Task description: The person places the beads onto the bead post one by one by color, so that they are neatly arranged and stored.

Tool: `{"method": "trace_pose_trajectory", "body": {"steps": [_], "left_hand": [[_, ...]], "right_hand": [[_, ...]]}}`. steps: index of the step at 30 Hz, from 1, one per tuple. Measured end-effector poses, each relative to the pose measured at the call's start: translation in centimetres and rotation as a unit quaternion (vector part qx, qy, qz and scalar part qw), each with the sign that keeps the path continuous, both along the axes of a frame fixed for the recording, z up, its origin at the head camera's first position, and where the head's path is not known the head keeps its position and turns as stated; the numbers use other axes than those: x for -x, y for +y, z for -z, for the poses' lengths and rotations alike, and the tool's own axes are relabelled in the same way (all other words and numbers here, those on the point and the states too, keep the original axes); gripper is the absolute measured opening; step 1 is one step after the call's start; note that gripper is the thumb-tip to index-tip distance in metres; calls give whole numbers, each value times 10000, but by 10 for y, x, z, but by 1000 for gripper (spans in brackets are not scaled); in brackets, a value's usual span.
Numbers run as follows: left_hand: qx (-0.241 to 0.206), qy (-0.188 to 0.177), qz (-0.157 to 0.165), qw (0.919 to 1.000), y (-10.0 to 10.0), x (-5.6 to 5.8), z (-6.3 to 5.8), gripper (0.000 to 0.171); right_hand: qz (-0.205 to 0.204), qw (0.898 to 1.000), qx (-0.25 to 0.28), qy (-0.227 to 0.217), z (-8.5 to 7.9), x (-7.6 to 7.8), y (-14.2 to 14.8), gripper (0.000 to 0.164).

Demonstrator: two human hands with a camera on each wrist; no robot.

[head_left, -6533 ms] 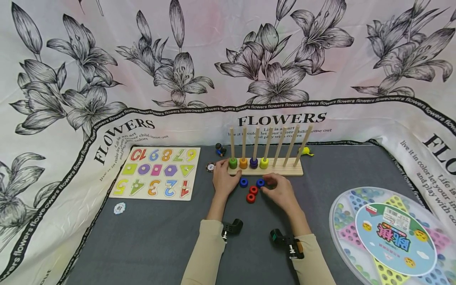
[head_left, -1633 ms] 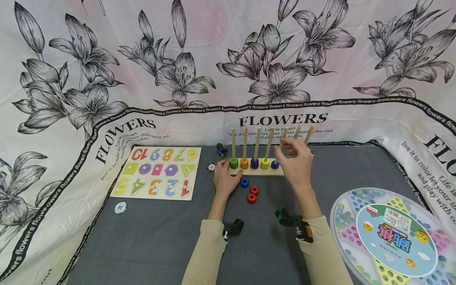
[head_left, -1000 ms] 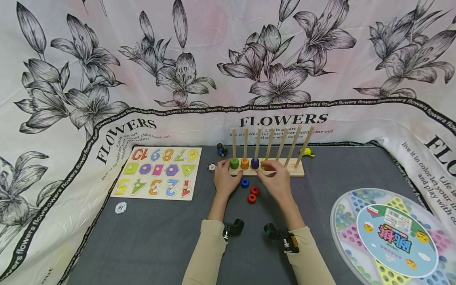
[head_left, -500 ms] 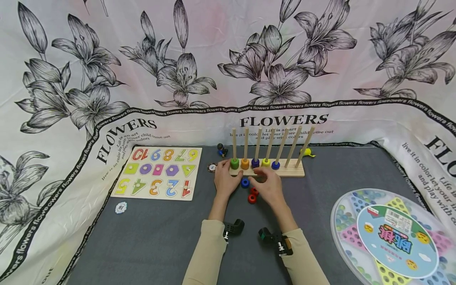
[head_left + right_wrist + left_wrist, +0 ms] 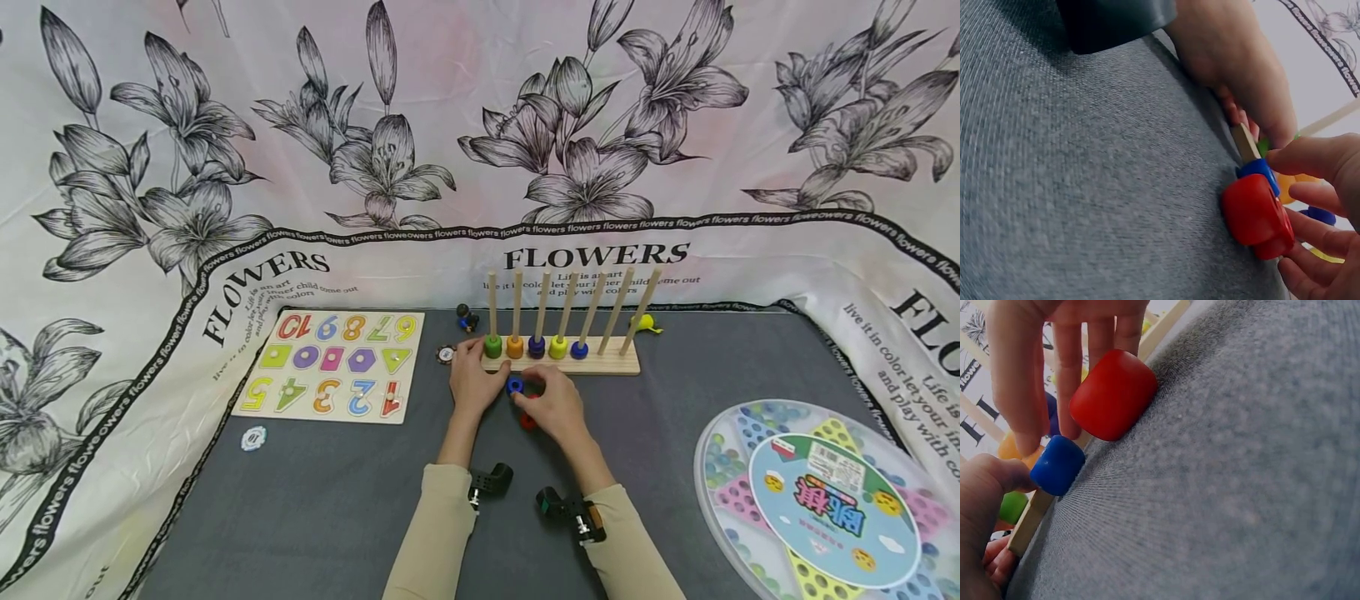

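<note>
From where I stand, the person's left hand (image 5: 474, 377) grips the 9 o'clock end of the rack (image 5: 617, 358), thumb along its near edge. The right hand (image 5: 558, 406) is at 7 o'clock from the rack's middle, thumb and fingers parted around the loose blue ring (image 5: 1059, 465); I can't tell whether they touch it. That ring sits on the grey surface (image 5: 315, 517), near the left thumb, with the red rings (image 5: 1249, 209) at its 5 o'clock, partly under the right hand.

Threaded on the rack, from 9 towards 3 o'clock: green ring (image 5: 492, 347), orange ring (image 5: 514, 347), purple ring (image 5: 536, 347), yellow ring (image 5: 557, 348), pegged blue ring (image 5: 579, 351). The number board (image 5: 347, 379) lies well apart at 9 o'clock.
</note>
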State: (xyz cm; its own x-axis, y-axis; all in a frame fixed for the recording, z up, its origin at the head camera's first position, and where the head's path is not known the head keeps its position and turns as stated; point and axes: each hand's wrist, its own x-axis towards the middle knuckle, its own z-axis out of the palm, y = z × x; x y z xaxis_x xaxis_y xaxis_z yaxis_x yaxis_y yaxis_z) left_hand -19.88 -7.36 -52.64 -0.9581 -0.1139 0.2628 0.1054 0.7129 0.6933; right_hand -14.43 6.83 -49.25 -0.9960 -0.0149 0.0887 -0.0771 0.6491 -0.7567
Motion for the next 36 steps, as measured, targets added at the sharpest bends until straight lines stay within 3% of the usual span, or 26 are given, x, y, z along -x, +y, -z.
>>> {"method": "trace_pose_trajectory", "body": {"steps": [25,36], "left_hand": [[13,-122,29,9999,0,1,2,57],[29,-128,-8,9999,0,1,2,58]], "right_hand": [[192,9990,-72,388,10,1,-7,31],[284,9970,237,683,-2,2,5,33]]}}
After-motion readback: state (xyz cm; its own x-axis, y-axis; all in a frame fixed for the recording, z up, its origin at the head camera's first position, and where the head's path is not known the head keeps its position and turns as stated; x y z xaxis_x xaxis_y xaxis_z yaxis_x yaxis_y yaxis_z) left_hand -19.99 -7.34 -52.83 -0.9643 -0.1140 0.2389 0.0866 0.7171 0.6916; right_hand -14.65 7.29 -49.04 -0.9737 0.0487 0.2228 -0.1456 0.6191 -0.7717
